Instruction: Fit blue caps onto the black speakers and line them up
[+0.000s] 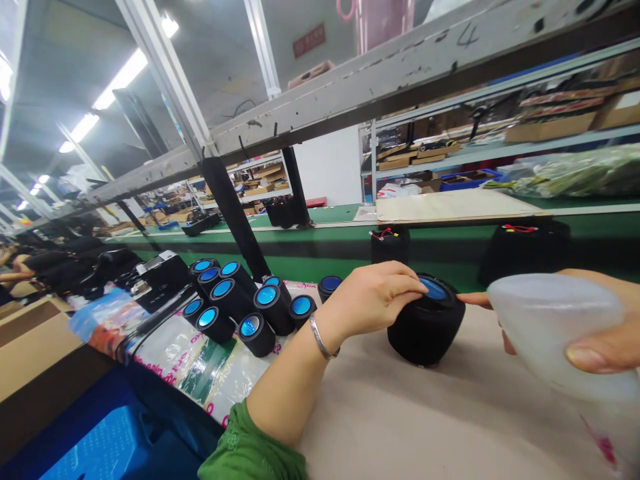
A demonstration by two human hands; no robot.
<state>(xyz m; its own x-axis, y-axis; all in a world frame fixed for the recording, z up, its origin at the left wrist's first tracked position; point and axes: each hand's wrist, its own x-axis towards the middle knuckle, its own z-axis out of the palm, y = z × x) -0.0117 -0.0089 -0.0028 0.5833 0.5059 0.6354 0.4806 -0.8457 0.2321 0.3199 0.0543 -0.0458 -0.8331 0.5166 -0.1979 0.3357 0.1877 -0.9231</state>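
Observation:
My left hand [373,297] rests on top of a black cylindrical speaker [426,327] with a blue end cap, gripping its upper left side as it stands tilted on the beige table [425,413]. A silver bracelet circles that wrist above a green sleeve. My right hand [595,320] holds a translucent white plastic bottle [555,327] close to the camera, with its index finger stretched toward the speaker's right side.
Several black speakers with blue caps [240,303] lie stacked to the left on printed plastic bags. A green conveyor belt [340,250] runs behind, carrying two black pouches [525,250]. A blue crate [100,447] and cardboard boxes sit at lower left. Other people's arms work far left.

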